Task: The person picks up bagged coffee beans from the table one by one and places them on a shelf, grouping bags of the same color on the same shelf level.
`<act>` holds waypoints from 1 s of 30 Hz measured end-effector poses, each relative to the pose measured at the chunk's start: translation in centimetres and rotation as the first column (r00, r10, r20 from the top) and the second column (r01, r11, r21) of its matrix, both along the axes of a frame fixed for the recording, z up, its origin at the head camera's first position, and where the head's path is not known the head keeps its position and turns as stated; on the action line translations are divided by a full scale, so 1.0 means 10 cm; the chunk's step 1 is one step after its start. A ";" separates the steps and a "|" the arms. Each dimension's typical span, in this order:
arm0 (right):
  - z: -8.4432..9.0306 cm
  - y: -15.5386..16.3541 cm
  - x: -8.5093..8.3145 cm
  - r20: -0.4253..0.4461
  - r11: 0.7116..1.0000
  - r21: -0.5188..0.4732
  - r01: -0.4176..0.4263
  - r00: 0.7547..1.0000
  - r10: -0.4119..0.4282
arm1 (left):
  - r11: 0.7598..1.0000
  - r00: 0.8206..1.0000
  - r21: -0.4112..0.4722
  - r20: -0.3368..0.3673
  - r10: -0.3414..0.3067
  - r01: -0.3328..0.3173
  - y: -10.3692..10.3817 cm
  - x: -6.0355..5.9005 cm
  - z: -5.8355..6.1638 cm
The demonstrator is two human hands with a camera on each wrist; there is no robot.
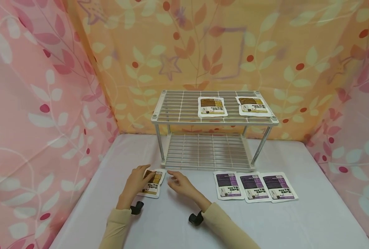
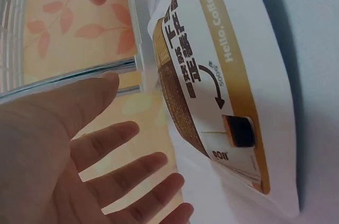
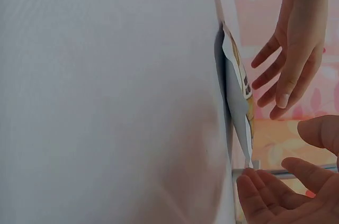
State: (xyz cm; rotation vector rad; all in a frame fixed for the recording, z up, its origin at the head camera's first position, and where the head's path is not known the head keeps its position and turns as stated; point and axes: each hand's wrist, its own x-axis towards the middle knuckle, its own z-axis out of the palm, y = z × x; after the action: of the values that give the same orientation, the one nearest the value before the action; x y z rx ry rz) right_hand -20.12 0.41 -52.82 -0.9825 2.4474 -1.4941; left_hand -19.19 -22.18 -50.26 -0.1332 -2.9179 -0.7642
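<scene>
A brown-and-white packet (image 1: 154,188) lies flat on the white tablecloth, left of the wire rack's front left leg. My left hand (image 1: 140,180) is spread over its left half with straight fingers. In the left wrist view the palm (image 2: 106,155) hovers close to the packet (image 2: 212,75); whether they touch cannot be told. My right hand (image 1: 176,180) is relaxed and holds nothing, just right of the packet. The right wrist view shows the packet (image 3: 238,107) edge-on, with the left hand (image 3: 291,60) above it and the right hand's fingers (image 3: 275,192) by its corner.
A white two-tier wire rack (image 1: 184,107) stands mid-table with two brown packets (image 1: 212,106) (image 1: 254,105) on its top shelf. Three purple packets (image 1: 229,185) (image 1: 253,186) (image 1: 279,187) lie in a row before its right side. Patterned curtains enclose the table.
</scene>
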 end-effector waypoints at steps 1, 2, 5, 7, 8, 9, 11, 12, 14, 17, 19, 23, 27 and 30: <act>-0.01 -0.02 0.01 0.002 1.000 0.006 -0.007 1.000 0.007 | 1.000 1.000 -0.004 0.016 0.008 -0.008 -0.01 0.01 0.00; -0.01 -0.04 0.02 0.009 1.000 0.009 -0.013 1.000 0.013 | 1.000 0.999 -0.007 0.030 0.015 -0.015 -0.02 0.02 0.00; -0.03 -0.08 0.04 0.021 0.999 0.019 -0.036 0.999 0.036 | 1.000 0.998 -0.011 0.064 0.027 -0.026 -0.05 0.06 0.00; -0.03 -0.10 0.05 0.037 0.998 0.027 -0.052 0.998 0.051 | 1.000 0.997 -0.013 0.077 0.029 -0.028 -0.06 0.08 -0.01; -0.02 -0.11 0.06 0.048 0.998 0.035 -0.056 0.997 0.054 | 0.999 0.996 -0.016 0.085 0.031 -0.030 -0.07 0.08 -0.01; -0.02 -0.12 0.06 0.054 0.997 0.045 -0.059 0.997 0.057 | 0.999 0.995 -0.017 0.092 0.033 -0.031 -0.07 0.10 0.00; -0.03 -0.14 0.07 0.062 0.996 0.068 -0.061 0.996 0.057 | 0.999 0.994 -0.023 0.108 0.036 -0.034 -0.08 0.11 0.00; -0.03 -0.15 0.07 0.064 0.995 0.081 -0.060 0.996 0.055 | 0.999 0.992 -0.020 0.118 0.037 -0.035 -0.08 0.12 0.00; -0.04 -0.18 0.07 0.062 0.993 0.104 -0.060 0.997 0.054 | 0.999 0.989 -0.019 0.141 0.036 -0.034 -0.09 0.13 0.00; -0.04 -0.20 0.08 0.051 0.990 0.122 -0.066 0.997 0.060 | 1.000 0.987 -0.021 0.160 0.023 -0.020 -0.09 0.15 0.00; -0.04 -0.22 0.09 0.033 0.988 0.138 -0.071 0.997 0.067 | 1.000 0.986 -0.025 0.167 0.017 -0.013 -0.10 0.15 0.00; -0.06 -0.24 0.10 -0.010 0.981 0.180 -0.071 0.997 0.074 | 1.000 0.987 -0.029 0.163 0.012 -0.007 -0.10 0.16 -0.02; -0.07 -0.25 0.11 -0.020 0.982 0.183 -0.058 0.998 0.062 | 1.000 0.987 -0.014 0.162 0.009 -0.007 -0.10 0.18 -0.01; -0.06 -0.24 0.12 -0.024 0.985 0.168 -0.048 0.998 0.053 | 1.000 0.986 0.003 0.168 0.008 -0.009 -0.09 0.19 0.00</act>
State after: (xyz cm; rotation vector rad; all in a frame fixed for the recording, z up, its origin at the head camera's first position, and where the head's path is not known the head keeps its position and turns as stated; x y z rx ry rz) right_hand -18.95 -1.97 -53.45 -1.0312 2.4987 -1.2427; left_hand -17.25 -23.12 -50.29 -0.0586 -3.0730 -0.8172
